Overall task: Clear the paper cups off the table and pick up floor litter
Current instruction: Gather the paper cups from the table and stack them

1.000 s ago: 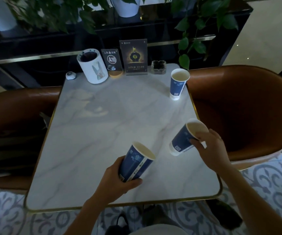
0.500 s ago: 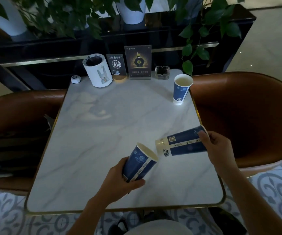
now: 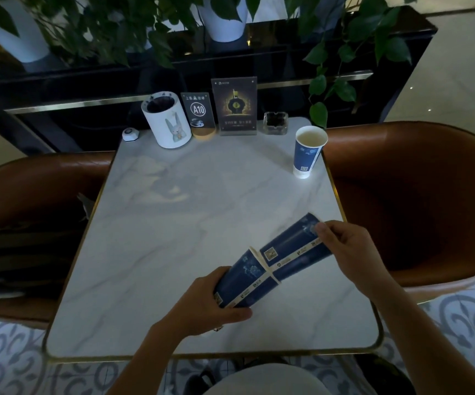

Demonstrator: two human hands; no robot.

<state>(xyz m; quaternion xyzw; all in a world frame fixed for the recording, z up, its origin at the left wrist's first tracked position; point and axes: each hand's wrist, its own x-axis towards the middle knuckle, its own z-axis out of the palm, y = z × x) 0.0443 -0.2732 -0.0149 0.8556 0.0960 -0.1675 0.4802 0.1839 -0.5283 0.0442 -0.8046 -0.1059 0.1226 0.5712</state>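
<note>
Over a marble worktop (image 3: 173,223), a person nests two blue paper cups. The left hand (image 3: 210,303) is wrapped around the outer cup (image 3: 242,280), thumb beneath and fingers over its side. The right hand (image 3: 344,249) is closed around the rim end of the inner cup (image 3: 296,249), whose base sits inside the mouth of the outer one. Both cups are held tilted just above the near half of the worktop.

The join looks shallow. If the inner cup is pushed in crooked, its base may catch on the outer rim and crumple, and any dregs inside could run out onto the marble; whether either cup holds liquid cannot be seen. A hard squeeze by either hand would likely buckle the thin paper wall.

The third cup (image 3: 307,152) stands upright at the far right corner, close to the worktop edge and beside a brown chair (image 3: 415,195). A careless reach could knock it over the side.

Counted: three paper cups, two in hand and one standing. Along the far edge there is one white pot with a rabbit print (image 3: 167,121), one table-number sign marked A10 (image 3: 197,109), one upright card (image 3: 234,105), one glass ashtray (image 3: 276,122) and one small call button (image 3: 130,134). No litter is identifiable on the patterned floor (image 3: 8,366) in view.
</note>
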